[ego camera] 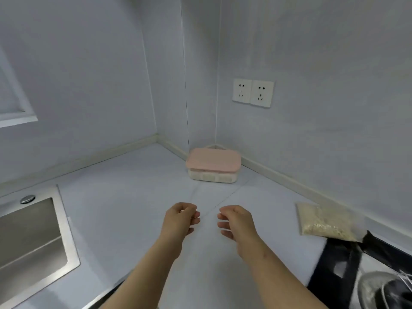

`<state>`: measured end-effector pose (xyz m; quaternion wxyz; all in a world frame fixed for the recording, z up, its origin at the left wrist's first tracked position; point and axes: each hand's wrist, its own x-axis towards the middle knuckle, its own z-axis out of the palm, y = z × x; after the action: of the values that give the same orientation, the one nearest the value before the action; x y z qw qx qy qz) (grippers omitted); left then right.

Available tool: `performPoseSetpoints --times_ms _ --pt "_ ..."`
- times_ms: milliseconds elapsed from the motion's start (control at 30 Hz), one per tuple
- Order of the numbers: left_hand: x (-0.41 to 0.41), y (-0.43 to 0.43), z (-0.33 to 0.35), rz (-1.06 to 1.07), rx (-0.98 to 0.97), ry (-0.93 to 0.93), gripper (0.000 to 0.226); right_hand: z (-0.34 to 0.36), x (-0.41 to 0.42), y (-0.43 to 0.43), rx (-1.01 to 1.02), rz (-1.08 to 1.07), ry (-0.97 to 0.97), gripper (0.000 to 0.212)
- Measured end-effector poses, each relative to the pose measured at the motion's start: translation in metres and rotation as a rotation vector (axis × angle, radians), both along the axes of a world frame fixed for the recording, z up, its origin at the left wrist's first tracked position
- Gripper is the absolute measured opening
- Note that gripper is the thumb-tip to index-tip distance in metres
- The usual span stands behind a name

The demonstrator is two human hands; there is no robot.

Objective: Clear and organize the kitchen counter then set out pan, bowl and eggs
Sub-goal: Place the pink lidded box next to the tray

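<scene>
The contents of the pink-lidded container (213,165) are hidden by its lid and cloudy wall. Far left of the container and nearer the camera, the sink (33,237) is cut off by the left and bottom edges. Right of the container and nearer, the contents of the clear bag (325,221) are too blurred to be named. Its near corner is lost against the black hob (334,270), which is cut by the right and bottom edges. A metal vessel (374,291) on the hob is smeared and only partly seen. In front of the container, the fingers of the left hand (180,219) are curled inward, and whether anything is pinched cannot be told.
</scene>
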<state>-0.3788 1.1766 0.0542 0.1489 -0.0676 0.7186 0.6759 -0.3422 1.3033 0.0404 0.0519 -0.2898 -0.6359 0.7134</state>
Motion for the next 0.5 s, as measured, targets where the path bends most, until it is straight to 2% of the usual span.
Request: performPoseSetpoints --times_ms 267,433,500 --pt "-0.14 0.019 -0.014 -0.149 0.0 -0.002 0.009 -0.004 -0.117 0.009 0.003 -0.193 -0.084 0.011" --pt "-0.209 0.04 -0.026 -0.081 -0.166 0.046 0.009 -0.017 -0.158 0.032 0.014 -0.279 -0.13 0.014" --pt "-0.229 0.048 -0.029 -0.063 -0.195 0.059 0.018 -0.023 -0.173 0.043 0.032 -0.33 -0.138 0.005"
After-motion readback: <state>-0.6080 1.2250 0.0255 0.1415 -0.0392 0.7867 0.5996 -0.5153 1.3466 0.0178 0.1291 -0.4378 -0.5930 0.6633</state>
